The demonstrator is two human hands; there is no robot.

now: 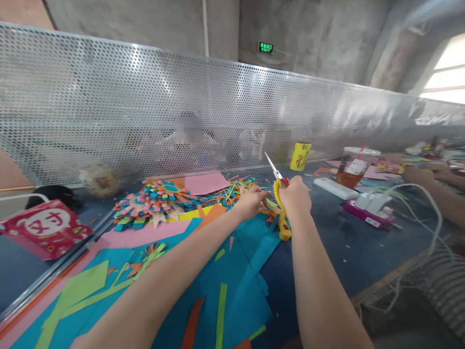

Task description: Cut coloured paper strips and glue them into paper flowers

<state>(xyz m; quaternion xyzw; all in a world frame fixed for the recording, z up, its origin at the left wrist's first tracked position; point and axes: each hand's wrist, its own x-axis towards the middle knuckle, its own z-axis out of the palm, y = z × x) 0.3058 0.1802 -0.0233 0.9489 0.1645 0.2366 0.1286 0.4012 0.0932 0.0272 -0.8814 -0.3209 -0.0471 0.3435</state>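
My right hand (298,196) grips a pair of scissors (275,169) with yellow and red handles, the blades pointing up and away from me. Close by on the left, my left hand (252,201) is over the cut paper strips (236,188) with its fingers bent together; what they pinch, if anything, is hard to make out. Just below the scissors lies a yellow tool (284,229) with a red part. Blue paper sheets (236,271) spread under my forearms, strewn with green and orange strips. Layered paper flowers (160,196) in mixed colours are left of my hands.
A perforated metal screen (145,106) borders the table's far side, with people behind it. A yellow can (300,156), a drink cup (356,166), a white power bank (336,188) and a purple power strip (368,214) with cables stand right. A red snack bag (47,228) is left.
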